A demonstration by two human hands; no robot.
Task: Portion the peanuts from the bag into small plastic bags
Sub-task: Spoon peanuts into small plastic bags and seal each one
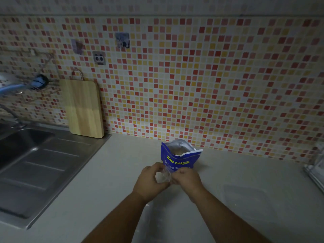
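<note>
A blue peanut bag [180, 157] stands upright on the counter near the tiled wall, its top torn open with silver lining showing. Just in front of it, my left hand [150, 181] and my right hand [186, 178] both pinch a small clear plastic bag [163, 176] between them. The little bag is crumpled and partly hidden by my fingers. Whether it holds any peanuts I cannot tell.
A steel sink [22, 148] with a drainboard fills the left. A wooden cutting board [84, 109] leans on the wall behind it. A clear flat plastic bag or lid [245, 195] lies on the counter at right. A metal rack [315, 171] pokes in at the right edge.
</note>
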